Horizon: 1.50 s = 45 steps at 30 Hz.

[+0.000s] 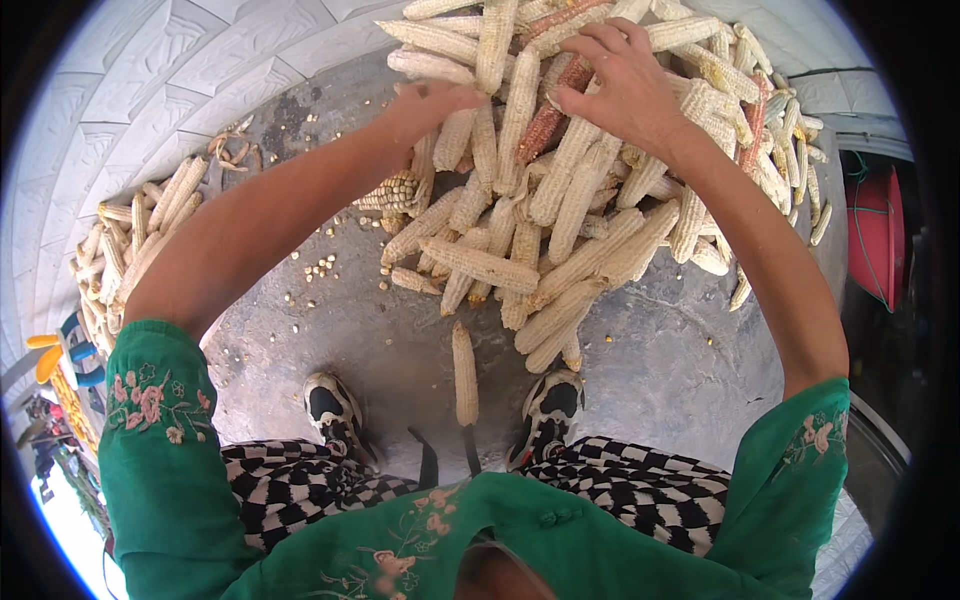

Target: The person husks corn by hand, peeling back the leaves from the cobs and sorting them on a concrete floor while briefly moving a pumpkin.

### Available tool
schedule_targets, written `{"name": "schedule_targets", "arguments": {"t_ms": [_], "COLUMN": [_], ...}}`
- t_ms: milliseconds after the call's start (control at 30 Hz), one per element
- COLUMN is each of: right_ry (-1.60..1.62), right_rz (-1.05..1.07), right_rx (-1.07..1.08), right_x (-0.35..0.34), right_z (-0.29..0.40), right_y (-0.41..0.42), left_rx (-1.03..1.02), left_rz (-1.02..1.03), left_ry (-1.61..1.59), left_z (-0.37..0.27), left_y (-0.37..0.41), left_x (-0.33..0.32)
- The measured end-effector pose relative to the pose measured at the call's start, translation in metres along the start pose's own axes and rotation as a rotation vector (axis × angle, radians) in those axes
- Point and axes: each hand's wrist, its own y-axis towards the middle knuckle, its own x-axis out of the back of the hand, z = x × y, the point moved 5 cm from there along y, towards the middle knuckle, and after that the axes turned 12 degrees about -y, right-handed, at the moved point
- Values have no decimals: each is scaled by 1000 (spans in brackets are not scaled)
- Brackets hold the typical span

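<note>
A large heap of stripped, pale corn cobs (480, 266) lies on the concrete floor before me. My left hand (433, 112) is at the heap's left side, its fingers against pale cobs; my wrist partly hides its grip. On top of the heap, my right hand (628, 86) spreads its thumb and fingers over pale cobs and a reddish cob (541, 129). Beneath my left wrist lies an ear of corn (390, 193) with kernels still on it. One loose cob (465, 375) rests between my shoes.
Loose kernels (319, 268) dot the concrete floor (262, 375). A smaller cob pile (112, 240) lies against the tiled wall (202, 52) at left. Dry husks (234, 152) lie near it. At the right edge is a red plastic container (877, 232) with a green cord.
</note>
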Motion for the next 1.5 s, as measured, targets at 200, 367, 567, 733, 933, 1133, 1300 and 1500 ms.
{"name": "schedule_targets", "arguments": {"t_ms": [200,367,567,733,933,1133,1300,1500], "right_ry": [360,266,-52,-77,227,382,227,257], "right_rz": [22,-196,-19,20,-119,67,181,240], "right_rx": [19,-26,-39,-24,42,-461,-431,-528], "right_x": [3,34,8,-8,7,31,-9,-14], "right_z": [32,-6,-11,24,3,-163,-180,-194], "right_y": [5,-22,-27,-20,-17,-48,-95,-101], "left_rx": [-153,0,148,114,140,16,-295,-294], "left_rz": [174,62,226,95,146,3,-45,-746], "left_ry": [253,77,-271,-143,-51,145,518,859], "left_z": [5,33,26,27,21,10,-14,-7], "left_y": [20,19,10,13,5,-50,-118,-220], "left_x": [3,16,-14,-9,12,97,192,413]}}
